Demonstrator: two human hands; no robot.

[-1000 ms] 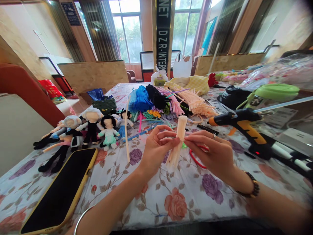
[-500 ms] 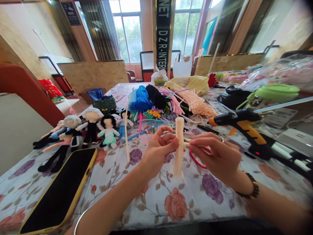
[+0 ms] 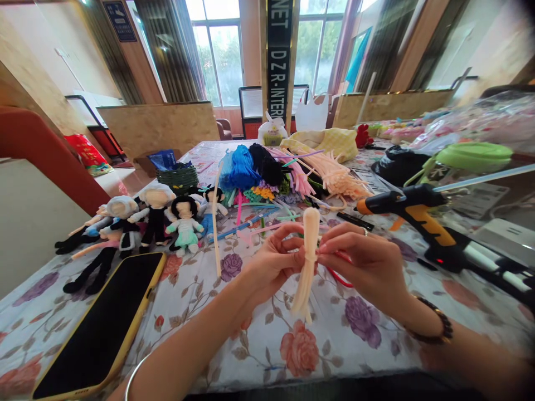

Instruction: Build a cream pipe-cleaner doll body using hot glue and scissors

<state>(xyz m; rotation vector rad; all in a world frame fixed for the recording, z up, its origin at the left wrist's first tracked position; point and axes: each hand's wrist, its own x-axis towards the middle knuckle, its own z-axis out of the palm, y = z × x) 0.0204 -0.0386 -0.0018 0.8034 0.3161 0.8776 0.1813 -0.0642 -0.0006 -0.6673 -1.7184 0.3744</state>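
A cream bundle of pipe cleaners (image 3: 310, 231) stands nearly upright above the table, rounded on top, with loose ends fanning out below. A strand wraps round its middle like a waist. My left hand (image 3: 281, 259) is closed on the bundle at that waist, thumb in front. Against the bundle's right side my right hand (image 3: 361, 262) pinches at the wrapped strand; its fingertips partly hide what they grip. Behind my right fingers a red pipe cleaner (image 3: 340, 278) lies curved on the cloth. One cream pipe cleaner (image 3: 216, 234) lies by itself to the left.
Several pipe-cleaner dolls (image 3: 152, 214) lie at the left, behind a phone (image 3: 104, 317) in a yellow case. Blue (image 3: 242, 170), black and peach (image 3: 340, 175) pipe-cleaner bunches sit at the back. A glue gun (image 3: 426, 223) with a lit red light stands at the right on the flowered tablecloth (image 3: 267, 345).
The bundle has dropped slightly and turned, its lower ends now swinging leftward. My right fingers have come in from the right, close against its waist, where the strand looks tighter.
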